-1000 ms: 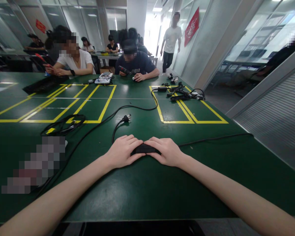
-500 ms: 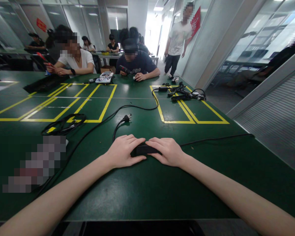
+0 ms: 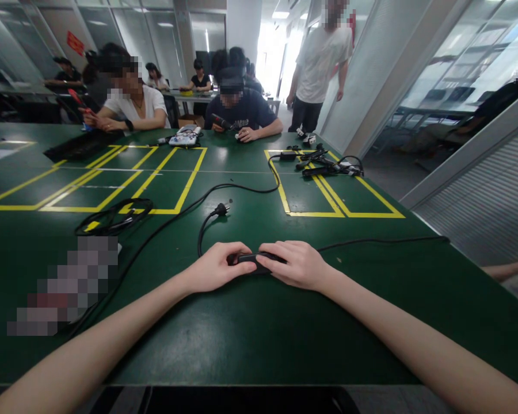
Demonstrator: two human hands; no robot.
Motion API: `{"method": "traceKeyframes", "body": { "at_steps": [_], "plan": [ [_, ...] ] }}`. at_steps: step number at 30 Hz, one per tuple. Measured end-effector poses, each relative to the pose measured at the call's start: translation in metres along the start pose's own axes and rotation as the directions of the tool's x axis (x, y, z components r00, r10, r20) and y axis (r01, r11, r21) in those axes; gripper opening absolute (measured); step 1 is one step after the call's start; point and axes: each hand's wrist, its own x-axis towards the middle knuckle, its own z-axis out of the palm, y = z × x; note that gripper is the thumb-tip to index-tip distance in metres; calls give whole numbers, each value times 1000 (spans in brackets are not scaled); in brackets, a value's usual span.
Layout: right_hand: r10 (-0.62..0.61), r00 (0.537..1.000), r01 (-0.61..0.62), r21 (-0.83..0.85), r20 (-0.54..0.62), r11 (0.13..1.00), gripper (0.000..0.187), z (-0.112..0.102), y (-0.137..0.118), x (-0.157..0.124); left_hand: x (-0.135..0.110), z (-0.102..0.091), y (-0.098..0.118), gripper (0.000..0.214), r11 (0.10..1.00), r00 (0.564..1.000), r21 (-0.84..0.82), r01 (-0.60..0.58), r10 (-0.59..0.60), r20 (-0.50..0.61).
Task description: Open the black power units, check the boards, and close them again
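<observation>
A black power adapter (image 3: 264, 268) lies low over the green table, gripped at its two ends. My left hand (image 3: 216, 267) is closed on its left end, the thumb along its near side. From the right, my right hand (image 3: 300, 263) wraps over the other end, fingers on top. A short cord with a black plug (image 3: 220, 210) curves away beyond my left hand, its prongs pointing right. Another black cable (image 3: 384, 240) runs from behind my right hand to the table's right edge. My fingers hide both ends of the adapter.
A coiled black cable (image 3: 112, 218) and a blurred-out long object (image 3: 69, 284) lie at the left. More adapters and cables (image 3: 323, 164) sit in a heap at the far right. Yellow tape (image 3: 190, 178) marks the green table (image 3: 190, 345). Two people sit opposite; another person (image 3: 319, 63) stands behind.
The adapter has been tilted in my hands, and my left thumb has come up against its near side. The standing person has come closer. A forearm now shows at the right edge.
</observation>
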Motion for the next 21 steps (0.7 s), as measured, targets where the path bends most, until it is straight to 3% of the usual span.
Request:
{"method": "traceKeyframes", "body": {
  "at_steps": [5, 10, 12, 16, 21],
  "plan": [
    [190, 975, -218, 352, 112, 910, 36, 3, 1, -1, -2, 3, -6, 29, 963, 981, 235, -134, 163, -108],
    [363, 914, -404, 468, 180, 786, 33, 9, -2, -3, 0, 3, -12, 35, 810, 929, 521, -270, 361, -80],
    [377, 912, -406, 481, 161, 777, 29, 10, -3, -3, 0, 3, -13, 37, 789, 923, 550, -275, 376, -78],
    [373, 913, -407, 433, 165, 804, 22, 9, -3, -1, -1, 4, -12, 38, 833, 943, 508, -219, 314, -109],
    [222, 963, -256, 259, 155, 931, 43, 2, -3, 2, -2, 7, -10, 34, 898, 956, 411, -159, 244, -165]
  ]
}}
